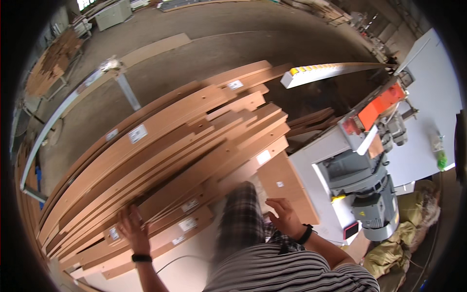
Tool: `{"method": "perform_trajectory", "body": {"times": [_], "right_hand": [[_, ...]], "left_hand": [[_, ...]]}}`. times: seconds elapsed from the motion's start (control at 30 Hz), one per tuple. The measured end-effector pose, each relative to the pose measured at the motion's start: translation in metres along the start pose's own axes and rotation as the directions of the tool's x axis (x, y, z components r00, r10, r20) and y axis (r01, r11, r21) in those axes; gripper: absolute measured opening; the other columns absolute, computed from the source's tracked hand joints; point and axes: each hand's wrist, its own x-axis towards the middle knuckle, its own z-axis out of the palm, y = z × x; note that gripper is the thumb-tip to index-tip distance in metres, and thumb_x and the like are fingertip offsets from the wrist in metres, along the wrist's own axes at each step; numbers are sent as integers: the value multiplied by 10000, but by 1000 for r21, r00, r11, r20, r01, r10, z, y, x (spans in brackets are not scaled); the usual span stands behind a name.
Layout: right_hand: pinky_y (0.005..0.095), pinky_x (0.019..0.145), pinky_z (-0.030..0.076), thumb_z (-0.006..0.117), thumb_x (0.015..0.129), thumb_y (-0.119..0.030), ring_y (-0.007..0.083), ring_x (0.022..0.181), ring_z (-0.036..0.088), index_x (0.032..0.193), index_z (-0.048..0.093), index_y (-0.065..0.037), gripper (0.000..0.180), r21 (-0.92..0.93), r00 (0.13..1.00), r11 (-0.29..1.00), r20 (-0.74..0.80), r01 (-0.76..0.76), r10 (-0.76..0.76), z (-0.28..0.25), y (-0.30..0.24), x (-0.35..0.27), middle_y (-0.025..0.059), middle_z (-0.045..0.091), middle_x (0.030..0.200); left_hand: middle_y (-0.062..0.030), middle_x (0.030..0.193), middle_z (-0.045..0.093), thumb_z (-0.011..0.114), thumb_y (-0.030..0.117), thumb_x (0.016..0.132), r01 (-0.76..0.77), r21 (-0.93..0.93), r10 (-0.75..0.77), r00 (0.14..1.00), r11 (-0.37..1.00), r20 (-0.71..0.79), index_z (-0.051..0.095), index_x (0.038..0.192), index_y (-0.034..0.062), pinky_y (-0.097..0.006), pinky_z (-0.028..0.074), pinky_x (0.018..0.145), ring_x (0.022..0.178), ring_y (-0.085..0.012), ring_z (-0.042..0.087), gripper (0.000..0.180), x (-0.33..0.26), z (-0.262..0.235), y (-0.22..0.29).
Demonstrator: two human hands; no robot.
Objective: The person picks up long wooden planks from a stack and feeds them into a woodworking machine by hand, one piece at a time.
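Observation:
Brown wooden boards [165, 121], several with white paper labels, lie in a long uneven stack in front of me. My left hand [132, 226] rests among the near boards at the stack's left part, fingers spread and slightly blurred; it appears to touch a board's edge without gripping it. Close to my body on the right, my right hand [284, 217] hovers with its fingers apart and nothing in them. Beside it leans a wide brown panel [287, 185] with a small label. Both wrists carry dark bands.
At the right stands a machine with a grey motor [372, 209], an orange cover [382, 104] and a white beam with yellow rollers [316, 75]. A phone [350, 230] lies near the motor. Yellowish sacks [396, 250] sit lower right; a metal frame [41, 141] curves at left.

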Motion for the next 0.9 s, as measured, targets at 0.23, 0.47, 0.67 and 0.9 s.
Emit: {"method": "perform_trajectory", "body": {"times": [0.23, 0.47, 0.67, 0.9], "right_hand": [[410, 863, 487, 670, 761, -2, 349, 1007, 578, 1111, 588, -30, 360, 27, 1000, 1000, -26, -12, 12, 4, -6, -26, 155, 600, 1093], [428, 841, 493, 642, 773, -22, 359, 985, 588, 1066, 590, -22, 297, 51, 979, 991, -161, -121, 128, -7, 11, -57, 171, 600, 1070], [398, 870, 479, 595, 790, 38, 354, 1001, 596, 1092, 582, 13, 304, 40, 964, 982, -184, -187, 191, -3, 18, -69, 190, 609, 1055], [416, 879, 474, 555, 822, 47, 367, 1004, 586, 1101, 569, 40, 279, 86, 994, 994, -76, -72, 79, -1, 23, -64, 202, 606, 1055]], "left_hand": [[-89, 1541, 231, 609, 518, 826, -94, -45, 96, 994, 995, 50, 369, 1444, 233, -663, 118, 1071, 1415, -351, 191, 721, 19, -13, 45], [-106, 1420, 380, 619, 428, 849, -96, 43, 101, 986, 994, -134, 406, 1418, 194, -606, 205, 1078, 1279, -368, 352, 651, 10, 16, 29], [-197, 1287, 508, 602, 83, 726, -140, -377, 82, 983, 916, -165, 520, 1250, 34, -545, 286, 1048, 1192, -368, 450, 533, 2, 7, 54], [-140, 1399, 429, 619, 223, 844, -128, -247, 34, 935, 960, -352, 449, 1356, 48, -557, 224, 1105, 1321, -337, 353, 567, -17, 14, 53]]}}
